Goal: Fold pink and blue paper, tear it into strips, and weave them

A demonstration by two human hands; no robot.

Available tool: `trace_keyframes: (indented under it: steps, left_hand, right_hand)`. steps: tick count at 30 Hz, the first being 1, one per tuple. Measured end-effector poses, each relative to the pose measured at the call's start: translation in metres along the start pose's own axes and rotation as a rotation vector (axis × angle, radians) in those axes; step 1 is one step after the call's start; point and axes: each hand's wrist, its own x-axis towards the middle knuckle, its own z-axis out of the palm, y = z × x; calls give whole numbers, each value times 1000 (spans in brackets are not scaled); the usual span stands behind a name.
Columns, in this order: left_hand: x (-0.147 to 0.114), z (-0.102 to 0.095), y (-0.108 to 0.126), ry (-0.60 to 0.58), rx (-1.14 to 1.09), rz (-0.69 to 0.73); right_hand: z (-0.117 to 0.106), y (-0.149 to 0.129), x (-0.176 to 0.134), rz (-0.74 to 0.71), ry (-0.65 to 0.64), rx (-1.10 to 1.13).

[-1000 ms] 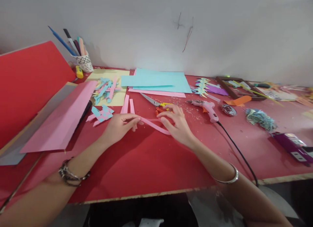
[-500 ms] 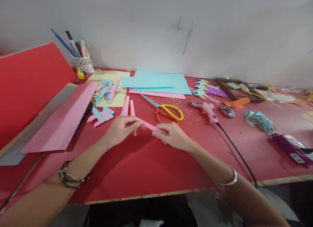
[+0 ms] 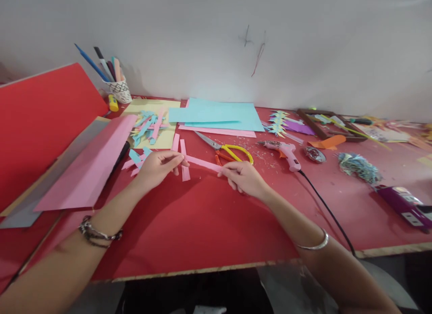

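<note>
A narrow pink paper strip [image 3: 204, 163] stretches between my two hands, above the red table. My left hand [image 3: 162, 166] pinches its left end between thumb and fingers. The strip's right end is gripped by my right hand [image 3: 243, 176]. Two more pink paper strips [image 3: 184, 167] lie just behind my left hand, partly covered by it. Scissors [image 3: 232, 152] with yellow and orange handles rest behind my right hand. Woven blue and pink paper pieces [image 3: 135, 158] are partly hidden behind my left hand.
Blue paper sheets [image 3: 224, 113] lie at the back, beside a pile of folded strips [image 3: 148, 125]. A pink glue gun [image 3: 286, 152] with a black cord sits to the right. Large pink paper [image 3: 89, 165] and red card [image 3: 43, 120] fill the left. A pen cup [image 3: 119, 89] stands near the wall.
My hands have moved apart, and a longer stretch of the pink strip shows between them, pulled straight. My left hand has shifted left, over part of the woven pieces.
</note>
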Motion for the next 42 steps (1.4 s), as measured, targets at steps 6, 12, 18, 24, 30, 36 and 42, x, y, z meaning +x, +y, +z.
trace_keyframes:
  steps: [6,12,18,24,30,36,42]
  left_hand:
    - [2,1,-4,75,-33,-13]
    - [2,1,-6,126,-61,-2]
    - [2,-1,-5,134,-67,-13]
    - [2,-1,-5,137,-71,-15]
    - [3,1,-10,143,-77,-13]
    - [4,3,-13,185,-101,-3]
    - [4,2,-9,210,-121,-7]
  right_hand:
    - [1,6,6,7,186,300]
    - [3,6,8,37,261,477]
    - [1,1,7,47,319,513]
    - [0,-1,6,33,394,501]
    - [-1,-4,4,16,487,489]
    - [-2,-4,3,3,533,484]
    - [-5,-4,4,-38,502,493]
